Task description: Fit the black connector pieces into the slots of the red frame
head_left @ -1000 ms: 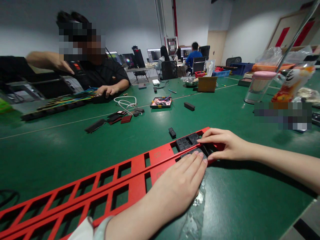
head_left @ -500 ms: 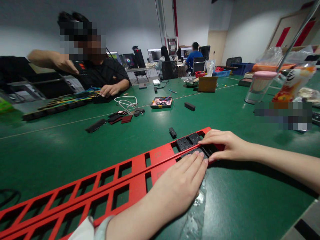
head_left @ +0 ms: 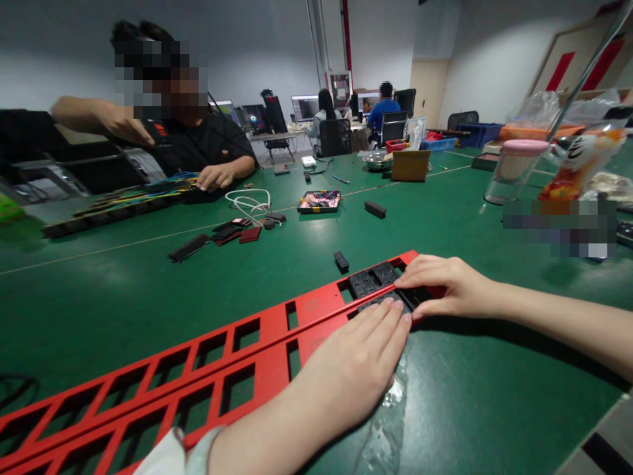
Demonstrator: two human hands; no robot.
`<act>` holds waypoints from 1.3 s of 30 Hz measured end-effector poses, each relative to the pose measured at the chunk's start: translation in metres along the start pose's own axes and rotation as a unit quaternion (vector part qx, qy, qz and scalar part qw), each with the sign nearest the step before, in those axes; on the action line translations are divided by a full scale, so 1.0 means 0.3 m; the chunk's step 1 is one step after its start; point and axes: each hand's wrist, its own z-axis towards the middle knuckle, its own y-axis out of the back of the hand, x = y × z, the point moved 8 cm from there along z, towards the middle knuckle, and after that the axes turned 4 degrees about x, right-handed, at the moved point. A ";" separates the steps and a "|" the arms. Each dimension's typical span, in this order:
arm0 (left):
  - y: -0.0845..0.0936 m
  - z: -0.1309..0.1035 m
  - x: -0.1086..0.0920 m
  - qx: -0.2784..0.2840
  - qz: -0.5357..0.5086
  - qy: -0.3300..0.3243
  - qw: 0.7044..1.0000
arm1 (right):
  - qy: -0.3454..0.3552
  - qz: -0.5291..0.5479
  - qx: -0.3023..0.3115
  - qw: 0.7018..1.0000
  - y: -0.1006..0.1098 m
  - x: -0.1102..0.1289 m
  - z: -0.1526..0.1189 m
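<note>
Two long red slotted strips, a far strip [head_left: 273,320] and a near strip [head_left: 271,373], lie side by side on the green table. Black socket-like modules [head_left: 363,285] fill openings near the far strip's right end. My left hand [head_left: 359,356] lies flat across the near strip, fingers stretched out over black modules there and partly hiding them. At that strip's right end, my right hand [head_left: 450,287] has its thumb on the near side and fingers on the far side of a black module [head_left: 415,295]. Its fingers cover part of this module.
A loose black block [head_left: 341,262] sits just beyond the strips, and a longer black block [head_left: 375,210] farther back. Behind are a small tray of wires [head_left: 319,202], a white cable [head_left: 250,206] and a lidded cup [head_left: 514,175]. A co-worker [head_left: 217,148] sits across the table.
Both hands stay almost in place; the right hand's fingers show only a very slight shift. The strips and modules look unmoved.
</note>
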 end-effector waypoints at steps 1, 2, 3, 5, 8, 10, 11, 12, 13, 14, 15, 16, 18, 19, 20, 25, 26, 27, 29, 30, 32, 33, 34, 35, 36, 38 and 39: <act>-0.001 0.000 0.000 0.001 -0.001 0.000 1.000 | 0.001 -0.003 -0.002 1.000 0.000 0.001 -0.001; -0.002 0.000 0.000 0.002 -0.002 0.000 1.000 | 0.002 -0.006 -0.003 1.000 0.000 0.001 -0.002; -0.002 0.000 0.000 0.003 -0.003 0.000 1.000 | 0.003 -0.010 -0.003 1.000 -0.001 0.002 -0.003; -0.003 0.000 -0.001 0.003 -0.005 0.001 1.000 | 0.005 -0.017 0.000 1.000 -0.003 0.003 -0.005; -0.002 -0.001 -0.001 0.001 -0.006 0.002 1.000 | 0.009 -0.028 0.008 1.000 -0.008 0.004 -0.006; 0.000 0.000 -0.001 0.000 -0.006 0.001 1.000 | 0.014 -0.034 0.014 0.999 -0.012 0.006 -0.007; 0.000 0.000 -0.002 -0.001 -0.007 0.000 1.000 | 0.017 -0.037 0.017 0.999 -0.014 0.008 -0.007; 0.000 0.000 -0.002 -0.001 -0.007 -0.001 1.000 | 0.019 -0.040 0.019 0.999 -0.015 0.009 -0.007; 0.000 0.000 -0.002 0.000 -0.007 -0.002 1.000 | 0.021 -0.042 0.021 0.999 -0.016 0.010 -0.007; 0.000 0.000 -0.002 0.000 -0.008 -0.003 1.000 | 0.022 -0.043 0.022 0.999 -0.017 0.011 -0.006; -0.001 0.000 -0.002 0.001 -0.008 -0.003 1.000 | 0.023 -0.043 0.023 0.999 -0.017 0.012 -0.006; -0.002 0.001 -0.001 0.001 -0.008 -0.003 1.000 | 0.023 -0.044 0.024 0.998 -0.017 0.013 -0.005; -0.003 0.001 -0.001 0.000 -0.009 -0.003 1.000 | 0.026 -0.047 0.026 0.998 -0.018 0.016 -0.005; -0.003 0.001 -0.001 -0.001 -0.009 -0.003 1.000 | 0.027 -0.049 0.027 0.998 -0.018 0.018 -0.005; -0.003 0.001 -0.001 -0.002 -0.010 -0.002 1.000 | 0.028 -0.052 0.027 0.998 -0.018 0.019 -0.005; -0.003 0.001 0.000 -0.002 -0.013 -0.001 1.000 | 0.027 -0.058 0.029 0.998 -0.019 0.021 -0.006; -0.003 0.001 -0.001 -0.002 -0.014 -0.002 1.000 | 0.027 -0.058 0.029 0.998 -0.019 0.021 -0.006; -0.003 0.000 -0.001 -0.003 -0.014 -0.002 1.000 | 0.026 -0.057 0.030 0.998 -0.019 0.021 -0.006; -0.003 0.000 0.000 -0.004 -0.016 -0.002 1.000 | 0.025 -0.056 0.033 0.998 -0.021 0.020 -0.006; -0.003 0.000 0.000 -0.004 -0.017 -0.001 1.000 | 0.024 -0.056 0.035 0.998 -0.022 0.020 -0.005; -0.004 0.001 0.000 -0.003 -0.020 -0.001 1.000 | 0.022 -0.054 0.039 0.998 -0.023 0.020 -0.005; -0.005 0.001 0.000 -0.003 -0.021 -0.002 1.000 | 0.022 -0.053 0.041 0.997 -0.023 0.020 -0.005; -0.005 0.001 0.000 -0.003 -0.022 -0.004 1.000 | 0.021 -0.053 0.042 0.997 -0.023 0.020 -0.004; -0.005 0.002 0.000 -0.003 -0.023 -0.004 1.000 | 0.020 -0.053 0.043 0.997 -0.023 0.021 -0.004; -0.005 0.002 0.001 -0.004 -0.023 -0.005 1.000 | 0.020 -0.053 0.044 0.997 -0.023 0.022 -0.004; -0.004 0.002 0.002 -0.006 -0.023 -0.005 1.000 | 0.018 -0.055 0.044 0.997 -0.022 0.022 -0.004; -0.003 0.002 0.002 -0.008 -0.022 -0.005 1.000 | 0.016 -0.055 0.044 0.997 -0.022 0.022 -0.003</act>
